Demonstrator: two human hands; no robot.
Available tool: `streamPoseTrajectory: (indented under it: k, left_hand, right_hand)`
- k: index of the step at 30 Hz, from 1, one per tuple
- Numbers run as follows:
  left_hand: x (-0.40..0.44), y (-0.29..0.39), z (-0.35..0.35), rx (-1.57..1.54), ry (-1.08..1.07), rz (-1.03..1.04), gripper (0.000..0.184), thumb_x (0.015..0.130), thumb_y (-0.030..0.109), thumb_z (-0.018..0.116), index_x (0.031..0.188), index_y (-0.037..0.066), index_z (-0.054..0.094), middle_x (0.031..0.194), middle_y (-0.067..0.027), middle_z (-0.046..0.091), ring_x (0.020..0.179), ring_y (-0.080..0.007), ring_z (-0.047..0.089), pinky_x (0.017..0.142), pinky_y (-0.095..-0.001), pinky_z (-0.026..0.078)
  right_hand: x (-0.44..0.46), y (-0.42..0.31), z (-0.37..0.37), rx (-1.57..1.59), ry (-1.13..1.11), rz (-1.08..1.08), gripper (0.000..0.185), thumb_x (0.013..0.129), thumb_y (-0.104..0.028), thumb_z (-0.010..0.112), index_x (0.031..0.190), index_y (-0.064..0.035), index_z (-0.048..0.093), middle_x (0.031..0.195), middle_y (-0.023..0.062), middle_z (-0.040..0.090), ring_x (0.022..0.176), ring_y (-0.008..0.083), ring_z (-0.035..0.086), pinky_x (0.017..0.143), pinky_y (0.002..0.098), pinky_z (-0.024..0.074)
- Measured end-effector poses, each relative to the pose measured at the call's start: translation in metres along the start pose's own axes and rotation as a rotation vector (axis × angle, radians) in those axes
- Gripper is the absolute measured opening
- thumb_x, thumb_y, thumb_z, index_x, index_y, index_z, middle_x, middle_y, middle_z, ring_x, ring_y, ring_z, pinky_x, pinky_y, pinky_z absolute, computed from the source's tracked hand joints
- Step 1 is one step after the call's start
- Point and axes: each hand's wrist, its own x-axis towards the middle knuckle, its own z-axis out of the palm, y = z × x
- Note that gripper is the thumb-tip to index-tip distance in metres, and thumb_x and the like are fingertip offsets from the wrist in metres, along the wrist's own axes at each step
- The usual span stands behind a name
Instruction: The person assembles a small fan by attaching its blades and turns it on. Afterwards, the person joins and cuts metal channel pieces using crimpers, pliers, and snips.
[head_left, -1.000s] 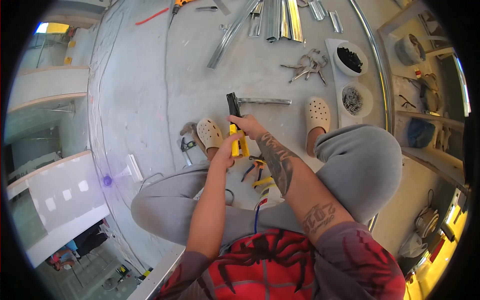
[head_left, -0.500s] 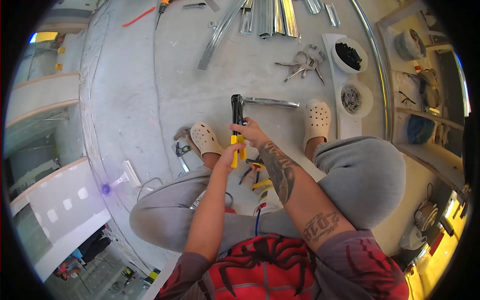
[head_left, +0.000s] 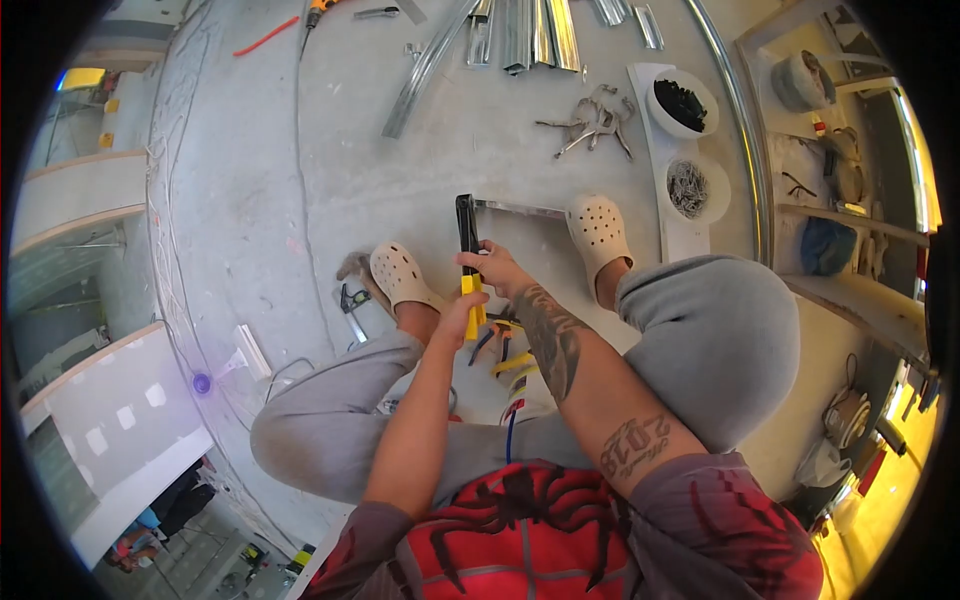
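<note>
Long black pliers with yellow handles (head_left: 474, 303) are held upright in front of me, head pointing away. My left hand (head_left: 462, 314) is wrapped around the yellow handles. Just above it, my right hand (head_left: 492, 268) closes on the black shank, its fingers partly hidden. A thin galvanized metal profile (head_left: 518, 208) runs rightward from the pliers' head, its far end close to the toe of the right clog (head_left: 598, 232). Whether the jaws grip the profile cannot be made out. More pliers with dark and orange handles (head_left: 497, 338) lie on the floor below my hands.
Locking clamps (head_left: 592, 130) lie on the floor near a bowl of black parts (head_left: 683, 108) and a bowl of small metal fasteners (head_left: 692, 190). Metal profiles (head_left: 545, 35) spread across the top. A combination square (head_left: 352, 308) lies beside the left clog (head_left: 402, 275).
The profile at the pliers' head has turned, now showing a thin edge and reaching the right clog. The right foot has shifted slightly left; both hands keep hold of the pliers.
</note>
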Motion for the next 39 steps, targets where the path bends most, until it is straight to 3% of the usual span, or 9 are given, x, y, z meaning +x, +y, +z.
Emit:
streamPoseTrajectory:
  k: [5, 11, 17, 22, 23, 24, 30, 33, 39]
  left_hand:
    - [0.006, 0.001, 0.003, 0.155, 0.136, 0.154, 0.03, 0.08, 0.021, 0.067, 0.102, 0.002, 0.061, 0.076, -0.0051, 0.061, 0.063, -0.0176, 0.057, 0.059, -0.0316, 0.047]
    - [-0.016, 0.038, -0.019, -0.083, 0.123, -0.047, 0.025, 0.083, 0.021, 0.064, 0.099, 0.002, 0.06, 0.074, -0.0063, 0.061, 0.058, -0.0178, 0.06, 0.052, -0.0327, 0.048]
    - [-0.029, 0.068, -0.02, 0.056, 0.091, -0.255, 0.024, 0.083, 0.021, 0.064, 0.102, 0.008, 0.06, 0.081, -0.003, 0.061, 0.068, -0.0177, 0.06, 0.061, -0.03, 0.048]
    - [-0.004, 0.02, 0.002, 0.047, 0.025, 0.082, 0.019, 0.085, 0.018, 0.059, 0.102, 0.01, 0.058, 0.088, -0.0042, 0.061, 0.078, -0.0193, 0.061, 0.067, -0.0297, 0.05]
    - [0.003, 0.016, 0.002, -0.033, -0.032, 0.062, 0.052, 0.076, 0.014, 0.065, 0.121, 0.001, 0.043, 0.104, -0.0069, 0.055, 0.084, -0.0201, 0.059, 0.075, -0.0344, 0.049]
    - [0.009, 0.009, 0.004, -0.033, -0.034, 0.059, 0.052, 0.076, 0.014, 0.065, 0.121, 0.001, 0.043, 0.104, -0.0069, 0.055, 0.084, -0.0201, 0.059, 0.075, -0.0344, 0.049]
    - [0.018, 0.006, -0.001, 0.053, 0.212, 0.275, 0.05, 0.078, 0.012, 0.066, 0.122, 0.001, 0.043, 0.103, -0.0096, 0.057, 0.083, -0.0195, 0.059, 0.072, -0.0319, 0.049]
    - [-0.009, 0.043, -0.011, 0.139, 0.058, -0.014, 0.044, 0.08, 0.015, 0.068, 0.116, 0.002, 0.046, 0.097, -0.0072, 0.059, 0.081, -0.0187, 0.06, 0.07, -0.0312, 0.048]
    - [-0.007, 0.049, -0.024, -0.255, -0.191, -0.23, 0.025, 0.079, 0.019, 0.067, 0.1, 0.009, 0.059, 0.092, -0.0065, 0.062, 0.081, -0.018, 0.061, 0.063, -0.0349, 0.049]
  right_hand:
    - [0.001, 0.01, 0.004, 0.055, -0.015, -0.045, 0.058, 0.079, -0.031, 0.08, 0.12, 0.0001, 0.051, 0.098, 0.0076, 0.062, 0.089, 0.0162, 0.061, 0.08, 0.0357, 0.052]
    - [0.022, 0.033, 0.026, 0.613, -0.258, 0.006, 0.039, 0.103, -0.044, 0.044, 0.118, -0.0094, 0.055, 0.103, 0.004, 0.061, 0.092, 0.0156, 0.057, 0.084, 0.0371, 0.0469]
    - [0.009, 0.032, 0.019, 0.541, -0.183, 0.021, 0.042, 0.098, -0.048, 0.052, 0.11, -0.0086, 0.055, 0.086, 0.0034, 0.056, 0.082, 0.0158, 0.054, 0.077, 0.0339, 0.0469]
    - [-0.003, 0.014, 0.021, 0.25, -0.097, -0.08, 0.054, 0.087, -0.055, 0.066, 0.11, -0.0075, 0.054, 0.089, 0.004, 0.057, 0.077, 0.0157, 0.057, 0.072, 0.033, 0.0502]
    - [-0.001, 0.012, 0.018, 0.163, -0.081, -0.096, 0.056, 0.084, -0.056, 0.069, 0.106, -0.0067, 0.055, 0.09, 0.0044, 0.058, 0.076, 0.0159, 0.058, 0.07, 0.0334, 0.051]
    - [-0.001, 0.013, 0.016, 0.082, -0.063, -0.106, 0.058, 0.081, -0.056, 0.072, 0.103, -0.006, 0.055, 0.091, 0.0048, 0.058, 0.075, 0.0161, 0.059, 0.068, 0.0338, 0.0519]
    - [-0.005, 0.008, 0.021, 0.397, -0.073, -0.12, 0.049, 0.091, -0.052, 0.064, 0.105, -0.0062, 0.056, 0.077, 0.0032, 0.054, 0.065, 0.0135, 0.055, 0.058, 0.0306, 0.0508]
    - [0.011, 0.018, 0.01, 0.428, -0.105, 0.033, 0.051, 0.095, -0.06, 0.049, 0.092, -0.0093, 0.053, 0.077, 0.001, 0.054, 0.069, 0.0122, 0.052, 0.065, 0.0283, 0.0479]
    - [0.024, 0.023, 0.015, 0.517, -0.196, 0.011, 0.051, 0.093, -0.06, 0.054, 0.097, -0.0094, 0.052, 0.075, -0.0008, 0.049, 0.07, 0.0117, 0.048, 0.067, 0.027, 0.0433]
